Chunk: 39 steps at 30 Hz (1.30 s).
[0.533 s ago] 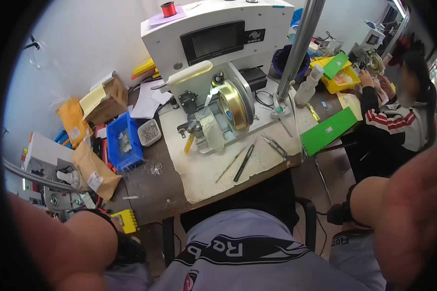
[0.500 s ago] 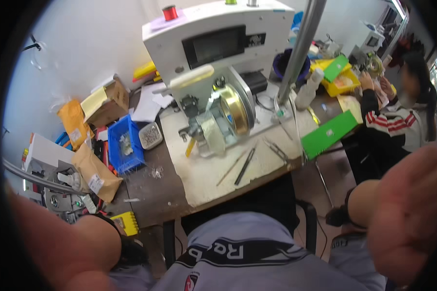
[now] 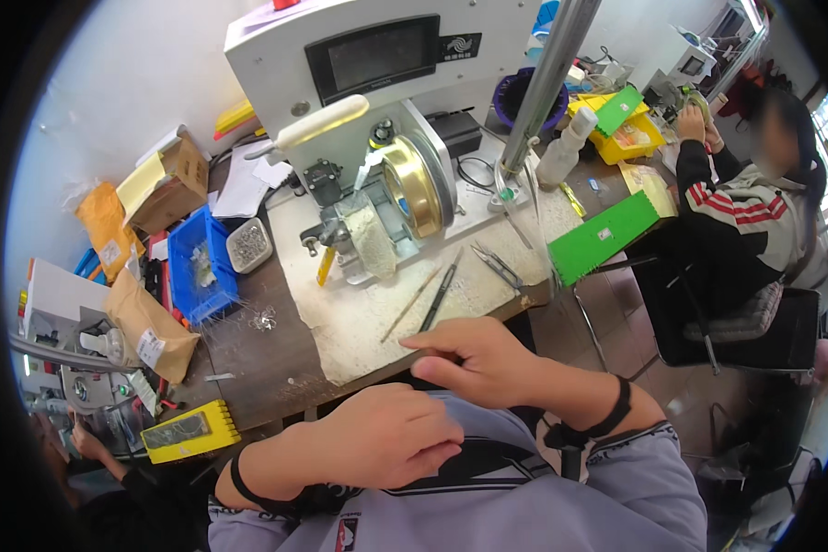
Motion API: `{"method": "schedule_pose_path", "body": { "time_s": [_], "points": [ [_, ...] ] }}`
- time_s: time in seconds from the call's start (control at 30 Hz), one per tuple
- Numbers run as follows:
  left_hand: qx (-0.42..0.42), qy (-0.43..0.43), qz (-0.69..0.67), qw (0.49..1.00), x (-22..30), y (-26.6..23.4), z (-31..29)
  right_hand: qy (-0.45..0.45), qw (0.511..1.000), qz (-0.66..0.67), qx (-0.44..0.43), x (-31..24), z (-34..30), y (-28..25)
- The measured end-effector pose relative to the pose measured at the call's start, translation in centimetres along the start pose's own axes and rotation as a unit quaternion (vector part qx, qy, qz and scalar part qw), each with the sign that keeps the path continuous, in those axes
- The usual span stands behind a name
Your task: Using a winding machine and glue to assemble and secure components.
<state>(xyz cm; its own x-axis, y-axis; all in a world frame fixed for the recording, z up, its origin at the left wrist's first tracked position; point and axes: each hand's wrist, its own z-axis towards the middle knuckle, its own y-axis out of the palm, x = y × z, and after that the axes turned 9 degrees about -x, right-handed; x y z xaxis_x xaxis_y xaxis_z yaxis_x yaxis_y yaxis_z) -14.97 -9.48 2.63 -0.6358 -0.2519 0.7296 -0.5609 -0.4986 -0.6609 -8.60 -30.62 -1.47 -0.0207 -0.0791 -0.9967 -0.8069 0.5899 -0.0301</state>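
Observation:
My right hand (image 3: 474,359) hovers over the table's front edge, palm turned down. Its index finger stretches left and the thumb stands apart from it, so it is open, with nothing seen in it. Just beyond its fingertips lie black tweezers (image 3: 440,293) and a thin brown stick (image 3: 409,305). Below and to the left, in front of my body, my left hand (image 3: 386,440) is loosely closed, fingers bent under. No object shows in it, and its palm is hidden. A second pair of tweezers (image 3: 498,265) rests farther right on the pale sheet (image 3: 340,345).
A white machine (image 3: 276,64) with a gold ring wheel (image 3: 412,189) stands behind. Leftward are a blue bin (image 3: 177,299), a dish of small metal parts (image 3: 248,246) and a yellow case (image 3: 190,432). A metal pole (image 3: 554,78) and green board (image 3: 605,237) stand right; a co-worker (image 3: 745,202) sits beyond.
Both my hands have come down and inward from the picture's sides to the table's front edge. My view has shifted, so the machine appears farther left and higher.

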Motion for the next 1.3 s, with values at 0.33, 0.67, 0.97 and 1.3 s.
{"method": "schedule_pose_path", "body": {
  "time_s": [0.33,0.67,0.97,1.3],
  "points": [
    [-0.076,0.004,-0.001,0.997,-3.7,3.6,1.7,-0.180,0.947,-0.208,0.167,-3.4,1.5,-2.1],
    [0.527,-0.209,-0.380,0.731,-6.8,0.6,-1.5,-0.138,0.959,-0.188,0.164,-1.0,0.9,-2.7],
    [-0.023,-0.005,-0.254,0.967,-1.7,-0.6,-1.5,-0.109,0.922,-0.354,0.114,1.7,3.7,0.0],
    [-0.140,-0.046,-0.203,0.968,-2.5,1.8,-0.1,-0.218,0.885,-0.412,-0.006,0.3,4.9,1.0]
  ]
}}
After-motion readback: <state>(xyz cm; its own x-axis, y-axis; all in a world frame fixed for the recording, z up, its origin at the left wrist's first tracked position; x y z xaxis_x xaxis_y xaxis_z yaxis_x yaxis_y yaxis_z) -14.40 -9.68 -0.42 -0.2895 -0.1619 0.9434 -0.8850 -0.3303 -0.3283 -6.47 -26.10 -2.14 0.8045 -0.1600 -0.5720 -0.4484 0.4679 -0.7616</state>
